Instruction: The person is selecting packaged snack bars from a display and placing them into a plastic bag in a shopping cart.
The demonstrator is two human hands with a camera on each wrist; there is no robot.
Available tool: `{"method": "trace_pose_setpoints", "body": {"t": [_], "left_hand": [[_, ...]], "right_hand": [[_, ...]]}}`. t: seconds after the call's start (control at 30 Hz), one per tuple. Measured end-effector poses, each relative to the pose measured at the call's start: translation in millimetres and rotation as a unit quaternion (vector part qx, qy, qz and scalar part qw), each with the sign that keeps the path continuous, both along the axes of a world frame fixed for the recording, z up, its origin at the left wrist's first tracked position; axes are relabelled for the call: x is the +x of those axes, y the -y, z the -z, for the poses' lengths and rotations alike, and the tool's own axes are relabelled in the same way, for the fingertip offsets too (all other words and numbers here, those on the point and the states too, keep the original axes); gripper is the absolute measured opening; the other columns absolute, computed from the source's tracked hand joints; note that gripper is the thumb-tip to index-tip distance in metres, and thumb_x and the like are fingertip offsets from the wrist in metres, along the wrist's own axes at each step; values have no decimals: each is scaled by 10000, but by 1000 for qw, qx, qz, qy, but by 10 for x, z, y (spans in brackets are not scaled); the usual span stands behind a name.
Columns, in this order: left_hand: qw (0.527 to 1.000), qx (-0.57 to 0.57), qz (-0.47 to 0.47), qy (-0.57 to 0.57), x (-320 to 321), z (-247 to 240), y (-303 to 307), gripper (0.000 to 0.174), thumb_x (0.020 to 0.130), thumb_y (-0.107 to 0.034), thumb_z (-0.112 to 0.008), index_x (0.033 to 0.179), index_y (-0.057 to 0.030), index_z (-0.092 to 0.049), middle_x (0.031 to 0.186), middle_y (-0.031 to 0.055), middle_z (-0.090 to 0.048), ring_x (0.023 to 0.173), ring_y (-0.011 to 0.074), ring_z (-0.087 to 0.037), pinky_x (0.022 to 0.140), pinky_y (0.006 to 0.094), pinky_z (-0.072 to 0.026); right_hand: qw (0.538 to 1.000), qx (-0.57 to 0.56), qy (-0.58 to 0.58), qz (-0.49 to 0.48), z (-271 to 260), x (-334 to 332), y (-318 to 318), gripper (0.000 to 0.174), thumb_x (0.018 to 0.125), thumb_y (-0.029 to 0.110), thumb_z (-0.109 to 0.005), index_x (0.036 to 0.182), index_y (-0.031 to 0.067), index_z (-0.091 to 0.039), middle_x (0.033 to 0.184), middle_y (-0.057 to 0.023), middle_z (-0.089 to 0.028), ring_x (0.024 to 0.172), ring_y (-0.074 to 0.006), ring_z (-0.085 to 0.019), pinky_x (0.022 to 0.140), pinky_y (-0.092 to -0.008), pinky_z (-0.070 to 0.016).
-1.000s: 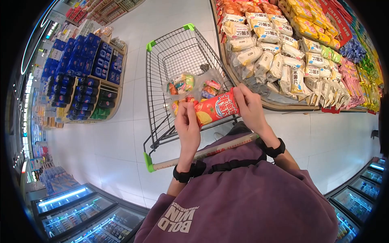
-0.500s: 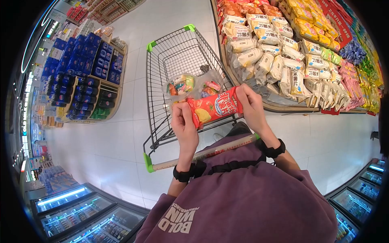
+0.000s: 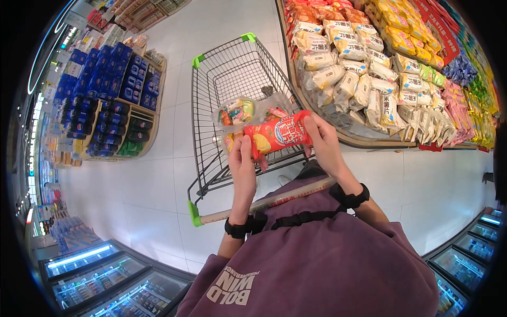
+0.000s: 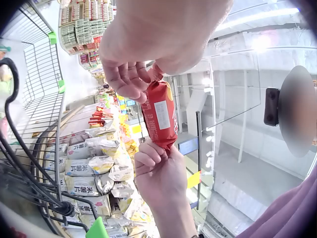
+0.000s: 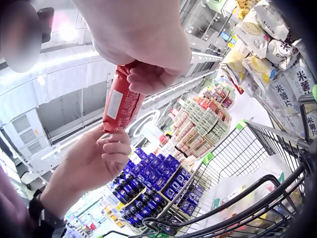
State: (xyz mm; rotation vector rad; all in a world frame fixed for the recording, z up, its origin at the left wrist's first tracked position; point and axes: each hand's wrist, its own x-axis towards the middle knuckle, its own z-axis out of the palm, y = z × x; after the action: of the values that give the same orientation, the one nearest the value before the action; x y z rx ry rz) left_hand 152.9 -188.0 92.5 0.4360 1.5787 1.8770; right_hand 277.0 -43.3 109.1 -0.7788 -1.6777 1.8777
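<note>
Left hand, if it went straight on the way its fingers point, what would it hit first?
Beyond the packet that the left hand grips, probably the clear snack bag in the cart, though it may lie lower.

We're in a supermarket, no question: a wire shopping trolley [image 3: 232, 68] stands on pale floor tiles [image 3: 142, 185] mid-frame. Bagged snacks [image 3: 364, 79] heap up on a display stand at upper right. Blue-labelled bottles [image 3: 111, 90], probably soft drinks, fill a rack at upper left, and glass-topped freezer chests [image 3: 100, 274] glow along the bottom edge.
</note>
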Motion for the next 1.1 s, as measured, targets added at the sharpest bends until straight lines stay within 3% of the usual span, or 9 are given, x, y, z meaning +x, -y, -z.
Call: {"method": "trace_pose_setpoints", "body": {"t": [0.13, 0.23, 0.43, 0.73, 1.1], "left_hand": [[999, -27, 37, 29, 8, 87, 41, 348, 1062, -347, -419, 935, -47, -544, 703, 42, -567, 474, 113, -525, 429, 224, -401], [999, -30, 16, 5, 23, 78, 40, 306, 1062, -310, -439, 877, -73, -493, 635, 18, -503, 468, 92, -512, 422, 214, -367], [999, 12, -19, -35, 12, 55, 5, 302, 1068, -291, -429, 870, -69, -479, 638, -3, -466, 455, 85, -479, 410, 221, -346], [996, -34, -27, -81, -35, 11, 77, 310, 1065, -290, -445, 841, -80, -484, 660, -33, -429, 479, 29, -388, 407, 196, -306], [997, 13, -16, -71, -59, 33, 68, 267, 1062, -270, -452, 875, -87, -501, 661, -40, -443, 504, 18, -382, 438, 184, -303]], "right_hand": [[1000, 7, 10, 1, 36, -14, -42, 360, 1052, 303, -458, 871, 19, -587, 603, 18, -488, 490, -47, -445, 458, -222, -358], [1000, -12, -12, 11, 13, -42, -27, 372, 1051, 302, -462, 817, 27, -550, 599, 19, -480, 488, -46, -438, 455, -222, -348], [1000, 25, 9, 2, 92, -32, -3, 373, 1047, 294, -472, 778, 40, -512, 594, 11, -484, 488, -52, -442, 452, -229, -344], [995, 83, 53, 14, 91, 5, -41, 341, 1048, 250, -475, 803, 17, -519, 568, 2, -472, 472, -55, -427, 454, -246, -343], [997, 72, -9, -40, 84, 58, -73, 294, 1059, 230, -447, 865, 20, -514, 611, -2, -471, 516, -66, -458, 487, -239, -380]]}}
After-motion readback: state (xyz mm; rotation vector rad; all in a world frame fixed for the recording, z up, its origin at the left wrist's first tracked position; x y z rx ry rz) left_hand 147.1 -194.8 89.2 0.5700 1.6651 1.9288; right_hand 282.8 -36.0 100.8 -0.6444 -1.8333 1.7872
